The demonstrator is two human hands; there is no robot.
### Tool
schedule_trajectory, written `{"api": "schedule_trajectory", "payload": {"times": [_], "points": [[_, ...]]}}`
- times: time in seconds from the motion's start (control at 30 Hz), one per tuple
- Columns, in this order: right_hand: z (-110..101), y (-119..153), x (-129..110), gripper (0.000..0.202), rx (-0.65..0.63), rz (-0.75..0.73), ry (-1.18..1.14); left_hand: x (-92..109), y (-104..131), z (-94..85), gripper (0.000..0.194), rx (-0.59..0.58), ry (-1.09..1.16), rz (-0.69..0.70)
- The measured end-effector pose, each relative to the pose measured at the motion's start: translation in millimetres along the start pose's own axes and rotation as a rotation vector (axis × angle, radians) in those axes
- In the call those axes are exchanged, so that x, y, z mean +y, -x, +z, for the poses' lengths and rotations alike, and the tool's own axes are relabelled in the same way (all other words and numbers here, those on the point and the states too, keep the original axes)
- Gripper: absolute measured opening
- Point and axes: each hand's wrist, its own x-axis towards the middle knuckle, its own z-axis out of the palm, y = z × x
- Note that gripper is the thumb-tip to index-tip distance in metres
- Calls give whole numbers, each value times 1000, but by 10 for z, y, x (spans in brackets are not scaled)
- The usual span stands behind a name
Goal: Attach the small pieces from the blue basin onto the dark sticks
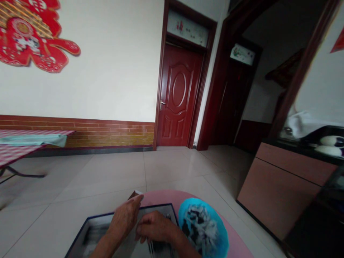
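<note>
My left hand [126, 213] stretches over the far rim of a shallow tray [103, 216] with a dark blue edge. Its visible fingers are extended, close to a small brown, white-edged object [135, 194] just beyond the rim. Whether it touches that object I cannot tell. Lower and to the right, my right hand [154, 225] is over the tray with its fingers bent down and drawn together; what they grip, if anything, is hidden. Dark, thin striped pieces [158, 248] lie in the tray below it. Close by on the right is a bright blue bowl [224, 234] heaped with white and black pieces [201, 227].
Tray and bowl rest on a round pink table [172, 195]. To the left stands a folding table [24, 152] with a red checked cloth. A brown cabinet [282, 182] is on the right. Pale floor tiles [120, 172] lead to a closed red door [178, 93].
</note>
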Motion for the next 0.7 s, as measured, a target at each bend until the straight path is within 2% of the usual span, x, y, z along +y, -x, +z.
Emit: {"api": "schedule_trajectory", "payload": {"times": [0.07, 0.13, 0.2, 0.27, 0.37, 0.47, 0.6, 0.7], "points": [[-179, 123, -6, 19, 115, -29, 124, 26, 37, -17, 39, -57, -68, -7], [-425, 280, 58, 22, 300, -32, 299, 44, 98, -20, 39, -113, -121, 5], [-701, 451, 194, 22, 498, 3, 554, 61, 152, -22, 36, -169, -143, 28], [-945, 612, 374, 24, 575, 60, 642, 89, 178, -38, 31, -217, -136, 37], [-1137, 781, 645, 24, 574, 119, 726, 152, 169, -90, 27, -255, -89, 21], [-1120, 825, 838, 24, 537, 128, 802, 201, 152, -132, 26, -259, -29, 3], [-1066, 778, 942, 27, 495, 119, 900, 170, 173, -116, 28, -225, -7, 2], [-1136, 792, 972, 27, 535, 120, 905, 96, 195, -71, 31, -189, -38, -3]]}}
